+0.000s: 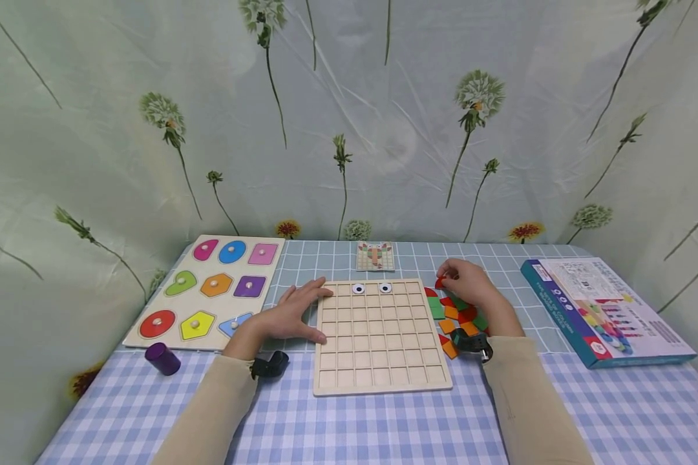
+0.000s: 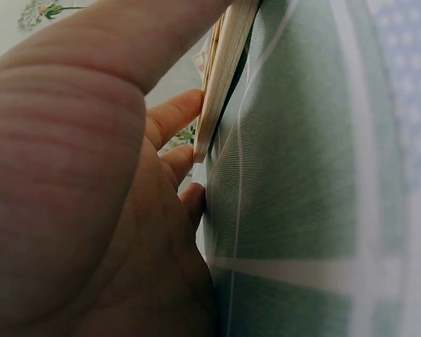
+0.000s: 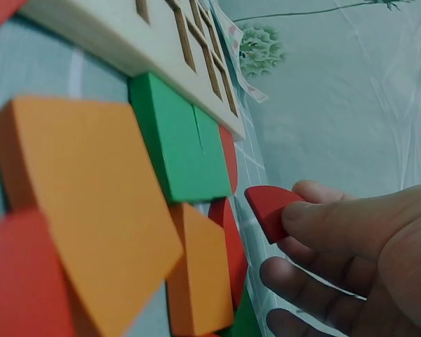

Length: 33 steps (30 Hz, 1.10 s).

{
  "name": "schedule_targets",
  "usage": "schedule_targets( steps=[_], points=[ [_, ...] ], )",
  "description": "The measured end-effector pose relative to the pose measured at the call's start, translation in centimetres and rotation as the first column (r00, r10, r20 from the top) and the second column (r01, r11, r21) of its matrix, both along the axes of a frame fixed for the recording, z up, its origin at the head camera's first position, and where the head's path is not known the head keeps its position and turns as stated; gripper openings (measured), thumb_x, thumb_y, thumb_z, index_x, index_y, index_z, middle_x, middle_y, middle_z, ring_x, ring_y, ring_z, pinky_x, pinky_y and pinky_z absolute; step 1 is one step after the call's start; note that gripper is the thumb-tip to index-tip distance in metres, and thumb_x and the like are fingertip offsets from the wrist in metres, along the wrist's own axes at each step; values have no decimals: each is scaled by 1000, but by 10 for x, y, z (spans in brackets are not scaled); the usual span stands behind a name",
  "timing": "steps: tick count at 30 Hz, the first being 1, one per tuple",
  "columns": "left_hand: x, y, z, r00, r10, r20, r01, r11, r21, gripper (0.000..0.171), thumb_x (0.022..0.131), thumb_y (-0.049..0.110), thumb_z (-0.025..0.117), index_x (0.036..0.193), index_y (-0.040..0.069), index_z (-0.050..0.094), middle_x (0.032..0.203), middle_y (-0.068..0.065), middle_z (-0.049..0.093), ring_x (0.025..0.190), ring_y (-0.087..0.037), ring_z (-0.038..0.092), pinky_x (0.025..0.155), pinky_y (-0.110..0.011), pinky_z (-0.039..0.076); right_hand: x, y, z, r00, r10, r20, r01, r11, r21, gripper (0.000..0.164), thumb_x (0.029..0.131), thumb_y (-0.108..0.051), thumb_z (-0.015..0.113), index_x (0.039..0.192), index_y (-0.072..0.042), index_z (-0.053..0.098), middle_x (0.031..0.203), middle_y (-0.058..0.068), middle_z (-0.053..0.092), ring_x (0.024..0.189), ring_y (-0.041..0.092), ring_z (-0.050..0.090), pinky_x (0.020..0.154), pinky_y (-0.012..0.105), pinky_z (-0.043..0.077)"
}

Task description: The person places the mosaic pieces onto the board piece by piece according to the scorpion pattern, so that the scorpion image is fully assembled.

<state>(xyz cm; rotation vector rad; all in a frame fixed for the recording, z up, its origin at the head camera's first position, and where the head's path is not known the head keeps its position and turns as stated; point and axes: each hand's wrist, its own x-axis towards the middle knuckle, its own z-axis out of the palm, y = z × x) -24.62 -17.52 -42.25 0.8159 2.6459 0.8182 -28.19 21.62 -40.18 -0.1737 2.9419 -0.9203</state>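
My right hand (image 1: 471, 284) pinches a red quarter-circle block (image 3: 269, 209) between thumb and fingers, just past the board's right side. Below it lie loose blocks: a green block (image 3: 175, 144), an orange block (image 3: 84, 189) and several more in red, orange and green. The wooden grid board (image 1: 384, 349) lies in front of me, with two eye pieces (image 1: 371, 289) in its top row. At the board's left edge, my left hand (image 1: 287, 316) rests with fingers spread, thumb and fingertips touching the rim. In the left wrist view its fingers (image 2: 175, 116) reach the board's side.
A pattern card (image 1: 375, 256) lies behind the board. On the left are a shape puzzle (image 1: 209, 290) with knobbed pieces and a purple cylinder (image 1: 163, 358). A flat box (image 1: 607, 310) lies at the right, and a patterned curtain (image 1: 384, 129) hangs behind the table.
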Motion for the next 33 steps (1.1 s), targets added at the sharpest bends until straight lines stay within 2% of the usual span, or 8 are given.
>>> schedule_targets(
  steps=[4,10,18,26,33],
  points=[
    [0,0,-1,1000,1,1,-1,1000,-2,89,75,43,86,148,15,42,169,-14,12,156,-36,12,122,-66,-1,0,-4,0,999,0,-35,0,1000,-13,12,98,-9,57,107,-5,63,101,17,63,95,31,55,83,39,50],
    [0,0,0,1000,5,4,-5,1000,-6,90,75,44,86,148,15,42,169,-13,12,157,-35,11,123,-65,-2,1,-12,1,997,13,-77,-16,999,-41,12,99,-9,57,109,-5,62,103,16,63,102,34,59,86,44,55],
    [0,0,0,1000,1,-2,-1,1000,-2,90,75,44,86,148,14,42,169,-14,12,156,-36,12,122,-66,-1,2,-27,3,994,43,-97,-51,995,-85,16,99,-7,55,113,-4,63,109,18,65,103,35,62,92,49,55],
    [-1,0,-1,1000,7,7,-7,1000,-6,90,75,45,85,148,16,42,169,-12,12,157,-35,11,123,-65,-2,0,-39,3,995,76,-63,-84,988,-131,22,96,-4,57,116,-5,64,112,18,66,99,32,64,78,36,59],
    [0,1,-1,1000,12,8,-12,1000,-9,89,76,45,85,148,16,42,170,-11,11,157,-34,10,123,-64,-2,2,-49,3,992,110,-54,-117,981,-154,19,96,-3,60,114,-4,66,107,18,67,93,29,66,69,27,56]
  ],
)
